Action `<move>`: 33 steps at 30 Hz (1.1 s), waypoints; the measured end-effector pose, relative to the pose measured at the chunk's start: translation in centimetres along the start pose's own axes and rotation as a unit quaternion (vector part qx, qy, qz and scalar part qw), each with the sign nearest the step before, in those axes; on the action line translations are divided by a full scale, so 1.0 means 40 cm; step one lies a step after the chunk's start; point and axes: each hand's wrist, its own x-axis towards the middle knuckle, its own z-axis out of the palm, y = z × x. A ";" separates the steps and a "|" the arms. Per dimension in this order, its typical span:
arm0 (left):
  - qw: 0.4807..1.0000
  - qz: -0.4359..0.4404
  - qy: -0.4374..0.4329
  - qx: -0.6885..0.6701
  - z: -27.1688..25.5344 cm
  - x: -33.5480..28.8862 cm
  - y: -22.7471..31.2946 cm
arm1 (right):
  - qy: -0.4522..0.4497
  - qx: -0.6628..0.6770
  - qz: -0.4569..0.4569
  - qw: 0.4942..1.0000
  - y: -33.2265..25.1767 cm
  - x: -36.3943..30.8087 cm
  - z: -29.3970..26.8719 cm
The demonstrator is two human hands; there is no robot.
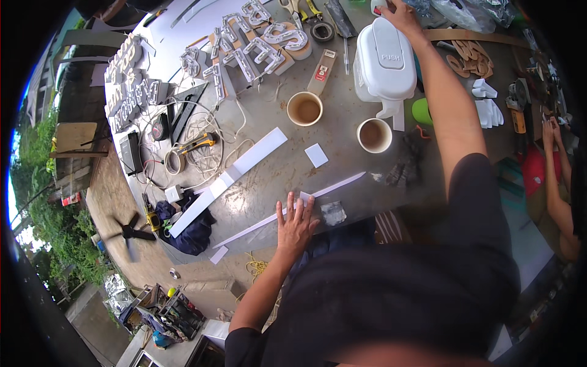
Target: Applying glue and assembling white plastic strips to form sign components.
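My left hand (295, 221) lies flat with its fingers spread, pressing a long thin white strip (342, 182) onto the metal table (263, 183). A small white piece (304, 196) shows by its fingertips. My right arm stretches far across the table, past a white lidded pitcher (382, 64). At the top edge of the view, my right hand (400, 17) closes on a small white container with a red part (377, 7), which is partly cut off. A wider white strip (244, 162) and a white square (316, 155) lie beyond my left hand.
Two paper cups (304, 109) with brown liquid stand mid-table. White-faced letter shapes (263, 49) fill the far left. Tangled wires surround a yellow cutter (199, 142) and a tape roll (174, 162). A dark glove (403, 168) lies right; another person's arms (553, 177) show beyond.
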 end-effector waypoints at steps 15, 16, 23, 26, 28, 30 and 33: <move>0.999 0.025 0.043 -0.015 -0.004 0.000 -0.010 | 0.080 0.515 0.069 0.851 -0.236 -0.492 -0.589; 0.998 0.036 0.055 -0.020 -0.002 0.002 -0.011 | 0.075 0.532 0.075 0.840 -0.286 -0.585 -0.608; 0.993 0.088 0.076 -0.032 0.005 0.022 -0.049 | -0.012 0.689 0.254 0.678 -0.493 -1.108 -0.561; 0.988 0.115 0.096 -0.039 0.015 0.024 -0.066 | 0.012 0.663 0.322 0.676 -0.586 -1.261 -0.525; 0.987 0.119 0.104 -0.042 0.011 0.026 -0.072 | 0.026 0.658 0.328 0.677 -0.630 -1.324 -0.513; 0.983 0.128 0.124 -0.049 0.004 0.024 -0.083 | 0.031 0.631 0.358 0.687 -0.665 -1.372 -0.505; 0.974 0.116 0.159 -0.116 -0.042 -0.016 -0.077 | 0.049 0.596 0.362 0.715 -0.694 -1.414 -0.509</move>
